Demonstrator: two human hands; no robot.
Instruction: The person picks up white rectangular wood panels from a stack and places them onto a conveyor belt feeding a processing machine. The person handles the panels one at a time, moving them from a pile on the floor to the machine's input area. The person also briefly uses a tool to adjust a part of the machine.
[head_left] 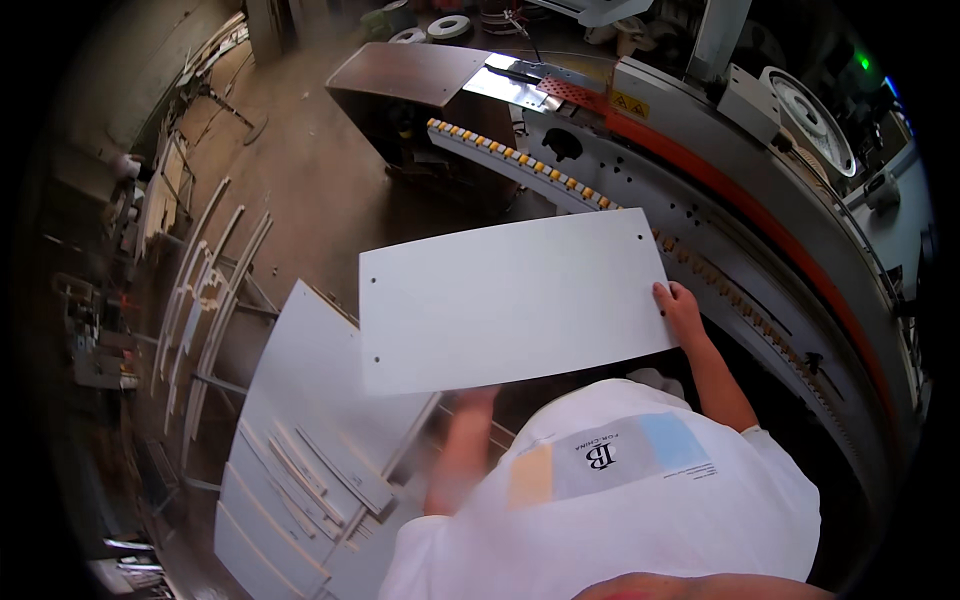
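In the head view, the white panel (510,300) spans the space in front of the two hands, its broad face up, with small dark holes near its corners. The right hand (683,314) holds its right end, closed over the edge with digits showing on the upper face. The left hand (476,397) is blurred at the near edge, its fingers hidden by the board, so how far open it is and whether it grips or merely supports from below cannot be told. The step in hand looks to be handling this one panel between the pile and the machine; moving it further would call for both hands to keep it level and its corners clear. Beyond the right hand, and on along its right side, runs a rail of yellow and white blocks (520,160); the panel's far right corner overlaps it in view, though whether they touch is unclear. Farther right stands the long grey machine with an orange stripe (790,230). These seem the main obstacles on that side. To the left of the left hand lie large white sheets (300,365) with loose narrow strips (300,470) on them, which a dipped edge could catch. Farther left, long pale strips (225,285) rest on metal supports; well beyond both hands is a brown-topped table (400,72).
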